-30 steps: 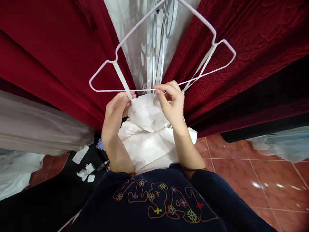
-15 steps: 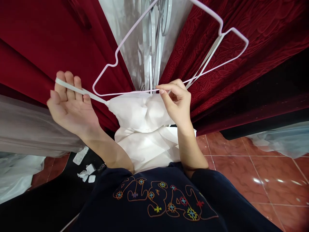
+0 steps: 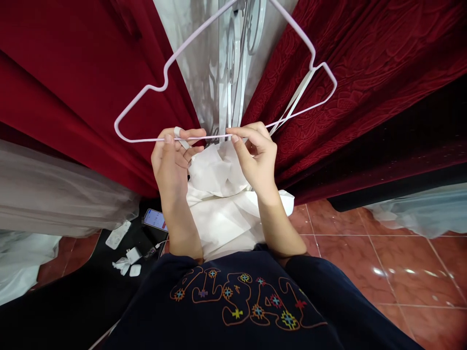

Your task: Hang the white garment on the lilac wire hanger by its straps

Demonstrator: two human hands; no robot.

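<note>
A pale pink hanger (image 3: 197, 34) is held up in front of me. My right hand (image 3: 261, 160) pinches the middle of its bottom bar between thumb and forefinger. Farther left on the same bar, my left hand (image 3: 171, 170) has its thumb pressed against it, and a white strap (image 3: 183, 143) loops over a finger. Below hangs a white garment (image 3: 226, 221) with thin straps, its top crumpled between my wrists. Its other strap (image 3: 296, 99) sits over the hanger's right shoulder notch and crosses the bar.
Red drapes (image 3: 83, 63) hang on both sides, with a silvery frame (image 3: 237, 73) between them. On a black surface (image 3: 65, 311) at lower left lie a lit phone (image 3: 155, 219), a white charger (image 3: 134, 254) and small white items. Red tiles (image 3: 401, 262) cover the floor.
My left hand has come in from the far left to the hanger's bar, bringing the strap with it. The hanger has shifted left and the garment's top has bunched. The phone has come into view.
</note>
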